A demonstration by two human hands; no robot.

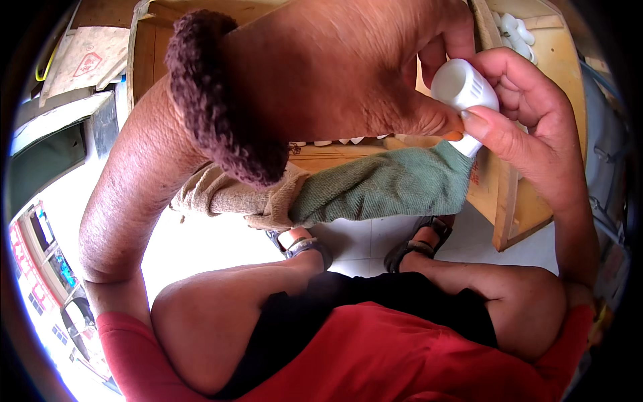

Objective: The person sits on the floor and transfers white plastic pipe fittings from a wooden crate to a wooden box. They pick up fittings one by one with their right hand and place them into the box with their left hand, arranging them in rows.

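A white plastic fitting (469, 90), cup-shaped with a round opening and ribs on its side, is held between my two hands. My right hand (532, 110) grips it from the right, thumb across its lower part and the other fingers curled behind. From the upper left my left hand (397, 65) reaches over, its thumb against the fitting; its fingers are partly hidden behind. An orange patch shows at the left thumb's tip. On my left wrist sits a fuzzy dark purple band (216, 100). Just below the fitting lies a green ribbed cloth (387, 186).
A tan cloth (226, 193) adjoins the green one at the front of a wooden box (326, 158). Its right-hand wooden section (552, 75) holds several white plastic pieces (516, 35). A wooden board with red print (90, 60) leans at far left. My sandalled feet rest on floor tiles (351, 246).
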